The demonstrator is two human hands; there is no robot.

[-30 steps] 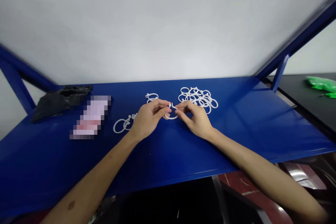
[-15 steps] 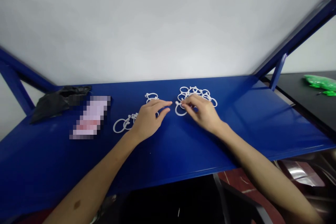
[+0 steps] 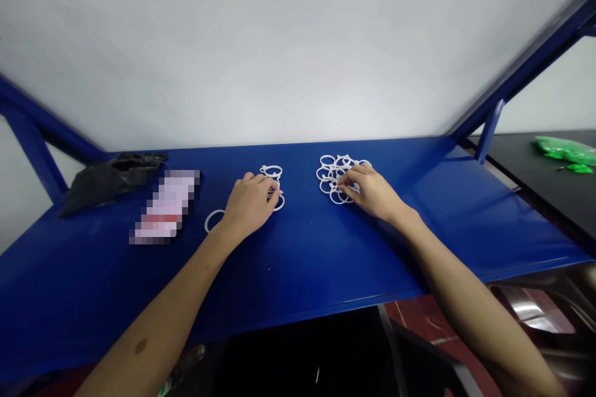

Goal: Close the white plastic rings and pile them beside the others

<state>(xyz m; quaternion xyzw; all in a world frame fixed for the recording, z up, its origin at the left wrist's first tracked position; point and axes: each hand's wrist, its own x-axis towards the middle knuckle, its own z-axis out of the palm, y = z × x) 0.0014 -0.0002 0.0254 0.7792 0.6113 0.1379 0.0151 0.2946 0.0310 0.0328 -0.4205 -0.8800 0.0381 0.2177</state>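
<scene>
1. left hand (image 3: pixel 249 205): palm down on the blue tabletop (image 3: pixel 302 260), fingers curled over the small cluster of white rings (image 3: pixel 271 171); touching them, but gripping or only resting cannot be told.
2. right hand (image 3: pixel 371 193): fingertips down in the near edge of the pile of white rings (image 3: pixel 331 171); pinching one or just pressing cannot be told.
3. a second ago: both hands together at mid-table, sharing one ring between the fingertips. half a second ago: that ring with the right hand alone beside the pile, left hand spread flat.
4. now: hands well apart, each on its own group, no ring between them.
5. lone ring (image 3: pixel 212 221) just left of the left wrist, partly hidden, same place as before.
6. black plastic bag (image 3: pixel 112 177) at the far left of the tabletop, unmoved.
</scene>
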